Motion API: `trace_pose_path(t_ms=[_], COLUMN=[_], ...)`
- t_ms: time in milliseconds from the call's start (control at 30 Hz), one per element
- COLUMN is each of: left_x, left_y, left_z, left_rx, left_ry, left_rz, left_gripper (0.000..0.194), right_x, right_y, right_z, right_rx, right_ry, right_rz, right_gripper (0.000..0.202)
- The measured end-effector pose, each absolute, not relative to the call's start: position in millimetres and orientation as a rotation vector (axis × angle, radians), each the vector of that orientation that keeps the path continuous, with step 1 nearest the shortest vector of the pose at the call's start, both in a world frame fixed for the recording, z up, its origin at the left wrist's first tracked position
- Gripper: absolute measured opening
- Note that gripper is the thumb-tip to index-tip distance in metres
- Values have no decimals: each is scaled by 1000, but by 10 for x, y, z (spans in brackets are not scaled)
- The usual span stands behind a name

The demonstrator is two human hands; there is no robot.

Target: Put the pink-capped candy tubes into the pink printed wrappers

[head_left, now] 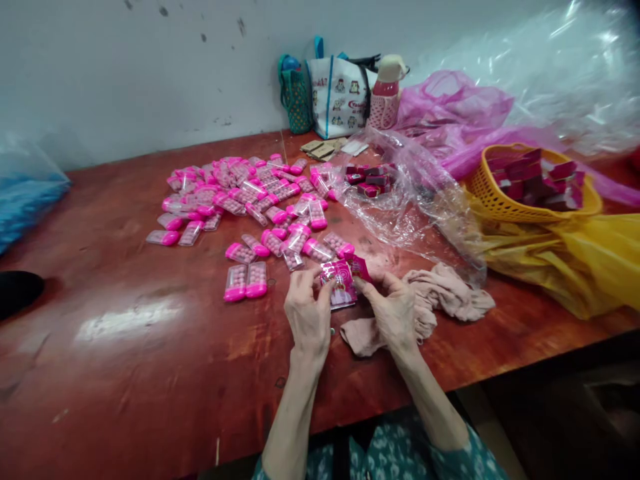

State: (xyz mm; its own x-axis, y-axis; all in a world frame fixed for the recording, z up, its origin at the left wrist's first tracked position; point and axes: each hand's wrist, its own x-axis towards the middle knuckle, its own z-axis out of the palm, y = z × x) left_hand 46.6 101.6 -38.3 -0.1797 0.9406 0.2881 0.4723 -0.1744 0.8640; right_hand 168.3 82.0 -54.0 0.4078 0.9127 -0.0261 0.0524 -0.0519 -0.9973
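Note:
Between both hands, above the table's near side, is a small magenta printed box (340,283) with a flap sticking up at its upper right. My left hand (309,303) pinches its left side, and my right hand (391,303) grips the right side by the flap. Just left of my left hand, two clear candy dispensers (245,281) with pink caps and small pink balls lie side by side. Many more such dispensers (240,190) are heaped farther back. A crumpled beige cloth (445,291) lies beside and partly under my right hand.
At the right stands a yellow basket (530,209) of magenta boxes, near a yellow plastic bag (575,257). Clear plastic film (415,200) lies by more small boxes (369,180). Along the wall are a white bag (337,97), a bottle (386,90) and pink plastic bags (450,100).

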Motion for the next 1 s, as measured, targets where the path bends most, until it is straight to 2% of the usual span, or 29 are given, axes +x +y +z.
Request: trace_pose_path(t_ms=[67, 233, 367, 500, 600, 733, 833, 933, 1000], left_x=[458, 472, 469, 414, 366, 301, 242, 153, 70], left_y=[1003, 1014, 995, 924, 845, 728, 648, 593, 577], left_z=[-333, -207, -159, -160, -187, -246, -280, -294, -302], left_rx=[1631, 1048, 853, 817, 785, 731, 653, 578, 562], left_ry=[1604, 1197, 1044, 1075, 1092, 1120, 1171, 1243, 1253], left_rz=[1372, 1356, 1343, 1422, 1451, 1489, 1532, 1573, 1564], left_gripper=[13, 28, 7, 4, 5, 4, 14, 22, 13], right_x=[1695, 1690, 1648, 1555, 1436, 1245, 1087, 969, 945], right_y=[806, 732, 680, 650, 620, 554, 496, 466, 475], right_z=[-524, -356, -220, -156, -173, -229, -248, -256, -266], right_rx=[-1402, -1261, -1215, -1227, -1289, -1375, -1369, -1364, -1403], right_ry=[-915, -989, -1065, -1082, -1067, -1223, -1430, -1525, -1501], right_rz=[978, 1207, 1254, 1317, 1242, 1000, 827, 800, 875], right_gripper=[23, 19, 18, 27, 21, 26, 32, 36, 35])
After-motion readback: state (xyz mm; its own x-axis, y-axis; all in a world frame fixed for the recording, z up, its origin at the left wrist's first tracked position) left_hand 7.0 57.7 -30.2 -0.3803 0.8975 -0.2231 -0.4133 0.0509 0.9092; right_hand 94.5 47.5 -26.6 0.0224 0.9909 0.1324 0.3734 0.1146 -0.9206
